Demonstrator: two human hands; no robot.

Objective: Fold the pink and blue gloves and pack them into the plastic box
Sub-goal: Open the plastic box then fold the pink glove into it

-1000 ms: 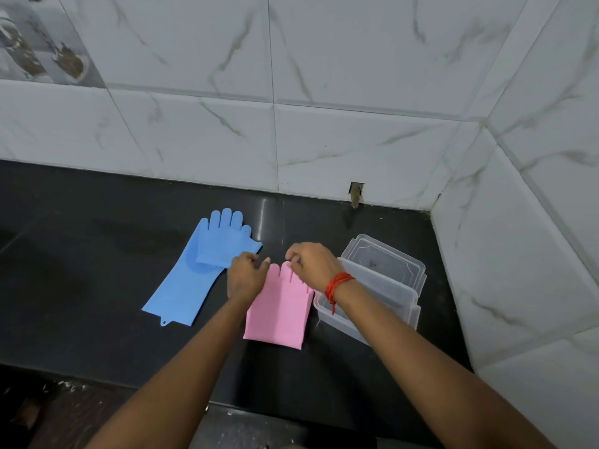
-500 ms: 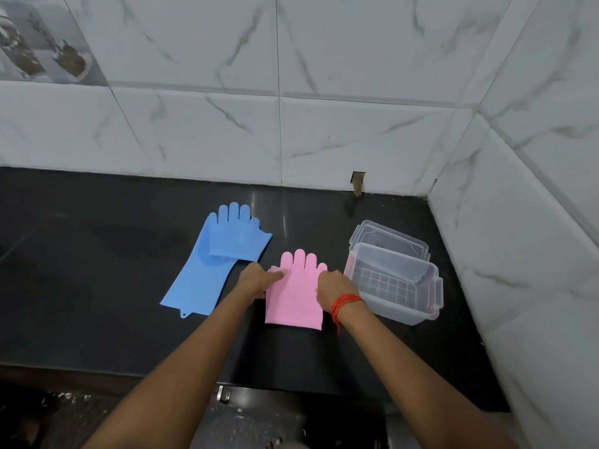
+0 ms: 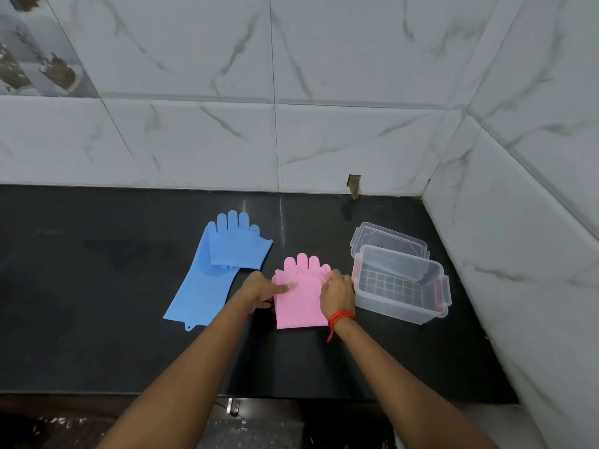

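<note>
Black counter (image 3: 97,286) in a corner of marble-tiled wall (image 3: 356,140), seen from the person's side. At left, the blue glove (image 3: 207,280) lies flat, fingers toward the wall. A shorter blue layer covers its finger end; whether that is a fold or a second glove cannot be told. Beside it, the left hand (image 3: 261,288) grips the left edge of the pink glove (image 3: 299,306), thumb laid on top. The pink glove lies flat and folded short at centre, between the blue glove and the box, fingers toward the wall. The right hand (image 3: 337,291), a red thread (image 3: 340,317) round its wrist, pinches the glove's right edge with curled fingers, knuckles just beside the plastic box (image 3: 405,306). The box stands open-topped at right, with its clear lid (image 3: 385,236) lying just behind it.
</note>
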